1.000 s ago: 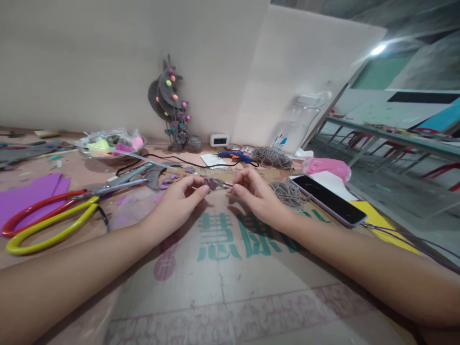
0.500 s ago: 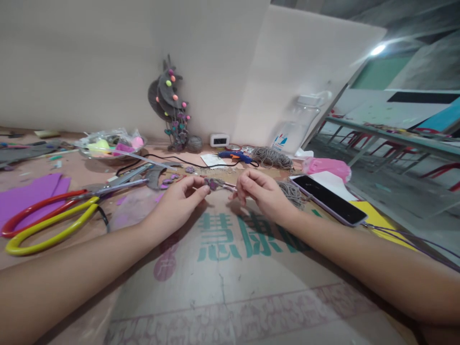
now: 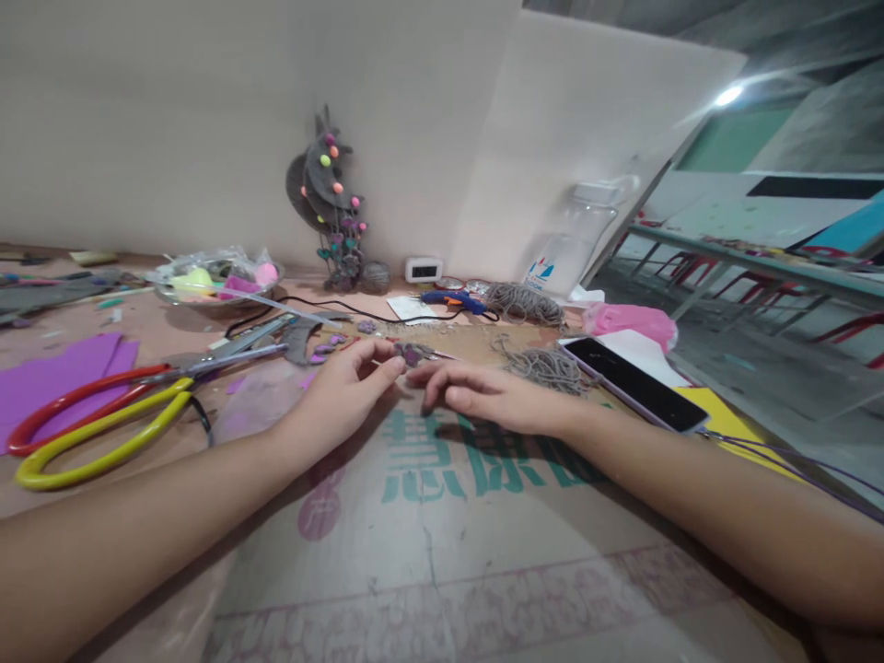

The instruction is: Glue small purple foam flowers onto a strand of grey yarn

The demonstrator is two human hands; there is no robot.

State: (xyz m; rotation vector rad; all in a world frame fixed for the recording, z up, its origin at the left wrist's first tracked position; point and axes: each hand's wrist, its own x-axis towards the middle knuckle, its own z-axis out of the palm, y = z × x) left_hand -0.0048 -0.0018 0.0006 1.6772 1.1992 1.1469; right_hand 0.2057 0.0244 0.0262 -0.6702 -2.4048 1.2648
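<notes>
My left hand (image 3: 349, 382) is closed in a pinch, thumb against fingertips, at the edge of a small grey and purple felt piece (image 3: 412, 354). The exact grip is partly hidden by the thumb. My right hand (image 3: 483, 394) hovers low over the printed cardboard (image 3: 428, 552), palm down, with its fingers stretched towards the left and slightly apart. Nothing shows in it, and its fingertips are close to the felt piece. Grey cord (image 3: 549, 368) lies in a loose coil just beyond my right wrist.
Scissors (image 3: 103, 428) with red and yellow handles lie at left beside purple sheets (image 3: 75, 364). Behind are a bowl (image 3: 214, 293) of bagged bits, a blue glue gun (image 3: 452, 300), and a small clock (image 3: 423, 269). A phone (image 3: 632, 382) and a bottle (image 3: 570, 239) are at right.
My right hand has moved left and lowered towards the felt piece, its curled fingers now stretched out. My left hand keeps its pinch in nearly the same place.
</notes>
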